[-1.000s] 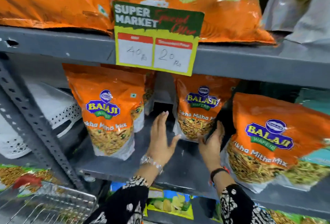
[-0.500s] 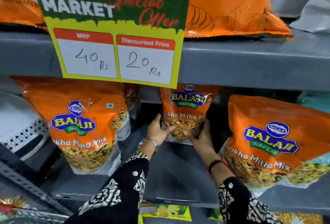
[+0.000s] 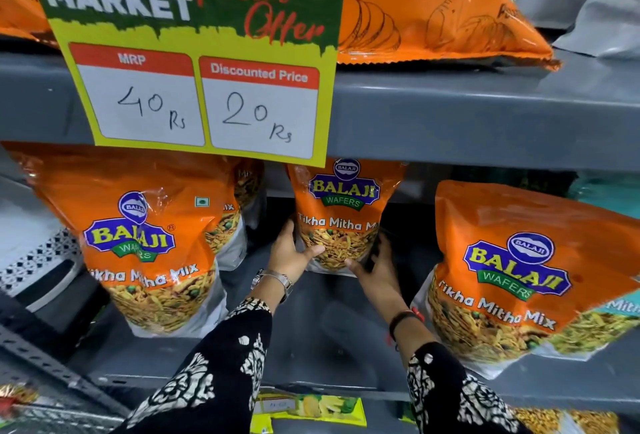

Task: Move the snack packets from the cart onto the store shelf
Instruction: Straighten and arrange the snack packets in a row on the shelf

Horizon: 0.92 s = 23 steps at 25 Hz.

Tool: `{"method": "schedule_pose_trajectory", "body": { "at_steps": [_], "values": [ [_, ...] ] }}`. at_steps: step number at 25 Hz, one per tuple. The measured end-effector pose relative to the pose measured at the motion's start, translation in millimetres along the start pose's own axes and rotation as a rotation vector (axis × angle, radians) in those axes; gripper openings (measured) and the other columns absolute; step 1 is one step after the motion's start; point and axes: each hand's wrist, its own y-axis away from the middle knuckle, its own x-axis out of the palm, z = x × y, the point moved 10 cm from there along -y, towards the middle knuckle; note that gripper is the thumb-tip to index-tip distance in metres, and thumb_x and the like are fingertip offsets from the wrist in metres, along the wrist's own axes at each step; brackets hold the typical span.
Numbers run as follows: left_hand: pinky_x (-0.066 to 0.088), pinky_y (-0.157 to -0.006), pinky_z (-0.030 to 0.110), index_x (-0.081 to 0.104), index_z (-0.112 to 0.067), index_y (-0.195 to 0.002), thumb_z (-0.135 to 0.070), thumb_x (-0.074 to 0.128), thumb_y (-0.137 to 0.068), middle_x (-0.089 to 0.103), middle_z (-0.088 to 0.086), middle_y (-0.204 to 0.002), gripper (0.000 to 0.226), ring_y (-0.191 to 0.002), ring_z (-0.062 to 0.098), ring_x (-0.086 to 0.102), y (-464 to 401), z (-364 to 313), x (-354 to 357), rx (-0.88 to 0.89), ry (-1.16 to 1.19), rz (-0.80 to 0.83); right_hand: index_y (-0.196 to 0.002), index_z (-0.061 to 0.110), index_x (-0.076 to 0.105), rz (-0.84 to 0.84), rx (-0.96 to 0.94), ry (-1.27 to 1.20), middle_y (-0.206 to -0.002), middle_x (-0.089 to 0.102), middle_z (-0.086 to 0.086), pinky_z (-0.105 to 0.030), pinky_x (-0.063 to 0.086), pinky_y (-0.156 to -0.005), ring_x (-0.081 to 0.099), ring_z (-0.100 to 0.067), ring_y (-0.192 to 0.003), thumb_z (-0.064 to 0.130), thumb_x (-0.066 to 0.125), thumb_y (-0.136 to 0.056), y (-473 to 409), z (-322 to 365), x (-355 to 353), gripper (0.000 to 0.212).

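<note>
Both hands are gripping one packet (image 3: 341, 222) toward the shelf's (image 3: 311, 340) back edge. The left hand (image 3: 289, 255) and right hand (image 3: 379, 269) are clasping its lower sides.

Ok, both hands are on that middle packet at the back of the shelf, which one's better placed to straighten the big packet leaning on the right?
The right hand, probably. It grips the middle packet on the side nearest the leaning packet; the left hand would have to cross over.

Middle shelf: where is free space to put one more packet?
Bare grey shelf lies between the left packet and the right packet, in front of the middle packet that both hands hold. The sides are crowded.
</note>
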Motion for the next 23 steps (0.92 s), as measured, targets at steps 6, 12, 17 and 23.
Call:
{"method": "schedule_pose_trajectory", "body": {
  "at_steps": [6,12,17,23],
  "values": [
    [0.034,-0.109,0.046,0.022,-0.008,-0.136,-0.013,0.068,-0.074,0.039,0.015,-0.142,0.077,-0.130,0.031,0.038,2,-3,-2,0.020,-0.049,-0.040,-0.142,0.021,0.009,0.005,-0.026,0.006,-0.151,0.027,-0.007,-0.046,0.027,-0.111,0.027,-0.026,-0.138,0.010,0.061,-0.083,5,5,2,0.080],
    [0.025,-0.109,0.040,0.026,-0.006,-0.134,-0.011,0.072,-0.068,0.031,0.021,-0.142,0.081,-0.132,0.031,0.029,56,-26,-21,0.242,-0.090,-0.287,-0.132,0.020,0.033,-0.120,-0.308,0.236,-0.127,0.048,-0.009,-0.038,0.046,-0.098,0.047,0.004,-0.112,0.005,0.058,-0.083,73,7,-30,0.057],
    [0.036,-0.105,0.049,0.037,-0.011,-0.128,-0.031,0.073,-0.064,0.041,0.016,-0.133,0.077,-0.124,0.026,0.038,101,-54,53,0.355,-0.112,-0.025,-0.106,0.019,0.043,-0.446,-0.533,0.341,-0.100,0.047,-0.009,-0.025,0.041,-0.081,0.043,-0.009,-0.090,0.054,0.044,-0.084,160,5,-115,0.041],
    [0.020,-0.110,0.031,0.003,-0.013,-0.140,-0.014,0.072,-0.071,0.012,0.005,-0.153,0.098,-0.140,0.020,0.015,118,-73,160,0.205,-0.067,0.412,-0.130,0.014,0.028,-0.498,-0.185,0.177,-0.117,0.028,0.006,-0.044,0.039,-0.097,0.040,-0.024,-0.113,0.059,0.059,-0.067,157,-35,-198,0.084]
  ]
}}
